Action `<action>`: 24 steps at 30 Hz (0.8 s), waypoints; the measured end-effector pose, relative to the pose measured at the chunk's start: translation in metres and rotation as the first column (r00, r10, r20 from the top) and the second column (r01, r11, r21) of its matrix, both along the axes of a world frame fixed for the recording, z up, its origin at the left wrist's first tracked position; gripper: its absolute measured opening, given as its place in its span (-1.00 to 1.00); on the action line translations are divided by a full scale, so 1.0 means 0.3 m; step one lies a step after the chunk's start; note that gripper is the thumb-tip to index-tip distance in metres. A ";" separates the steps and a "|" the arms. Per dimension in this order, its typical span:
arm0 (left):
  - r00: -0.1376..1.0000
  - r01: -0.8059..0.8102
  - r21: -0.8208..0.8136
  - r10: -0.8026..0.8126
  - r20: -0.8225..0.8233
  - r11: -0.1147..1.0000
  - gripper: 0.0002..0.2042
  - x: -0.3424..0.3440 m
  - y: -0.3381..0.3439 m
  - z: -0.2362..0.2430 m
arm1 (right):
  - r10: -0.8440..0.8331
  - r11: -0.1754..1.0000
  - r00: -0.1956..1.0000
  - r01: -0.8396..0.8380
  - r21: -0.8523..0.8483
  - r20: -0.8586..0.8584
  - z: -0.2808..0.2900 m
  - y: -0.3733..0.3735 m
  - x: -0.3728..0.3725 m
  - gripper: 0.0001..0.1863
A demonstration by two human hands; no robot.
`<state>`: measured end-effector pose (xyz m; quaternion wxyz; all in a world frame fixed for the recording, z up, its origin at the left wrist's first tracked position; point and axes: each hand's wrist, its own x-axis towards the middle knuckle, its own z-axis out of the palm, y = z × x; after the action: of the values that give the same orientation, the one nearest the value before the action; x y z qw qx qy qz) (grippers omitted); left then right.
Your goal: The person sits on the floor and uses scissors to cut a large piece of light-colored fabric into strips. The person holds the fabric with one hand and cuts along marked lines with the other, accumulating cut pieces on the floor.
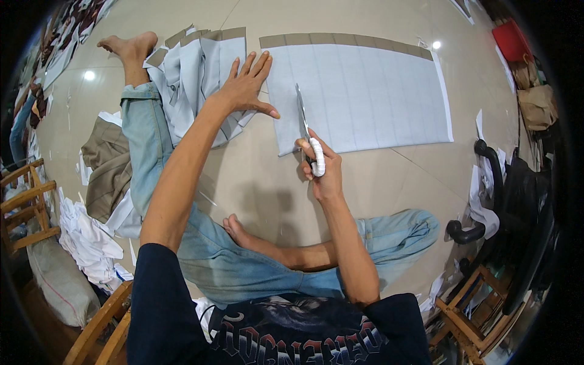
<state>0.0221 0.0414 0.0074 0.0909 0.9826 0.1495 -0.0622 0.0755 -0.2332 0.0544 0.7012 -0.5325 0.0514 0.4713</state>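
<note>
Pale blue and flat: saw a wide piece of cloth (365, 91) laid on the shiny floor (389, 182), in front of the legs (213, 271) and a bit to the right. Noticed a brown strip (340, 40) along the far edge and faint lines running from far to near. Looked thin, soft and light, likely to crease and slide on the smooth tiles. Seemed best pressed flat near the left edge with a spread hand, or pinched at two corners for lifting, to stop any sagging.

Held scissors (303, 118) in the right hand (327, 173), fingers curled in the handles, with white wrapping (317, 157) around one loop. Pointed the blades away, over the left part of the cloth; could not tell touching from hovering. Spread the left hand (243, 88) wide, gripping nothing, across the gap between the cloth and a folded heap (198, 73), thumb by the cloth's left edge. Could not tell about any pressing.

Saw crumpled brown cloth (108, 158) past the left leg, then a white pile (85, 237), and far off to the right, a red bin (511, 41).
</note>
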 end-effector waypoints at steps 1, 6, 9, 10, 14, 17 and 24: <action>1.000 0.002 -0.014 -0.002 0.000 1.000 0.50 0.001 -0.002 0.005 | -0.003 1.000 1.000 0.002 0.007 0.003 -0.004 0.008 0.007 -0.32; 1.000 0.007 -0.009 -0.007 -0.011 1.000 0.48 0.000 -0.010 0.015 | 0.013 1.000 1.000 -0.013 -0.022 0.023 -0.014 0.034 0.023 -0.31; 1.000 0.006 -0.012 -0.006 0.002 1.000 0.47 -0.007 -0.006 0.009 | 0.023 1.000 0.999 -0.022 -0.021 0.039 -0.022 0.041 0.020 -0.31; 1.000 0.007 -0.014 -0.007 0.003 1.000 0.47 -0.006 -0.005 0.009 | 0.024 0.999 0.999 -0.023 -0.022 0.046 -0.021 0.044 0.020 -0.31; 1.000 0.013 -0.003 -0.013 0.018 1.000 0.48 -0.008 -0.006 0.004 | 0.035 0.998 0.998 -0.032 -0.057 0.053 -0.012 0.046 0.022 -0.31; 1.000 0.014 -0.007 -0.013 0.024 1.000 0.48 -0.010 -0.003 0.004 | 0.034 0.998 0.998 -0.032 -0.056 0.046 -0.014 0.047 0.021 -0.31; 0.999 0.007 -0.008 -0.006 0.049 1.000 0.50 -0.014 -0.006 -0.009 | -0.002 1.000 1.000 0.003 -0.024 0.024 0.016 0.093 0.047 -0.33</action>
<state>0.0180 0.0396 0.0046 0.0983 0.9839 0.1438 -0.0388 0.0896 -0.2054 0.0591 0.6957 -0.5466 0.0494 0.4633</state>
